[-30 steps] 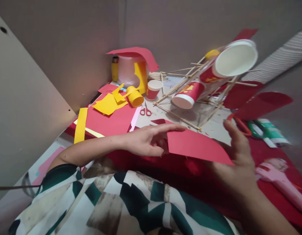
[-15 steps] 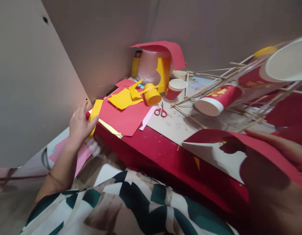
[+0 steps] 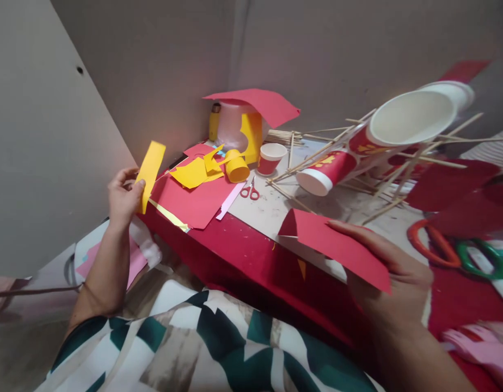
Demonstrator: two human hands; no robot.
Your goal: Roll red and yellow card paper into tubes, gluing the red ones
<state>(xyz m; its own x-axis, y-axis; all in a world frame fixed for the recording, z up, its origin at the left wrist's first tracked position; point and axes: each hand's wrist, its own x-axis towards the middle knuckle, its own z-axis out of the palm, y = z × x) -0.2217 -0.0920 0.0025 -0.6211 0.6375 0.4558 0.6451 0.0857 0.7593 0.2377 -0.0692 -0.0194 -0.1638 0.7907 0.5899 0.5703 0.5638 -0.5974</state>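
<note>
My left hand [image 3: 123, 197] grips a yellow paper strip [image 3: 150, 171], lifted upright just off the left end of the red table [image 3: 235, 256]. My right hand [image 3: 392, 275] holds a red paper piece [image 3: 337, 247] flat over the table's front edge, fingers on top of it. Between the hands, on the table, lie a red paper sheet [image 3: 192, 198] with yellow paper scraps [image 3: 192, 173] and a yellow paper roll [image 3: 236, 166] on it.
Small red scissors [image 3: 250, 190] lie mid-table beside a red paper cup [image 3: 271, 157]. A frame of wooden sticks [image 3: 398, 163] carries red-and-white cups [image 3: 410, 117] at the right. Larger orange scissors [image 3: 433, 245] and green scissors [image 3: 482, 258] lie far right. A plastic jar [image 3: 231, 126] stands at the wall.
My left hand left the red piece, reached to the table's left end and lifted the yellow strip. My right hand kept the red piece and lowered it flatter.
</note>
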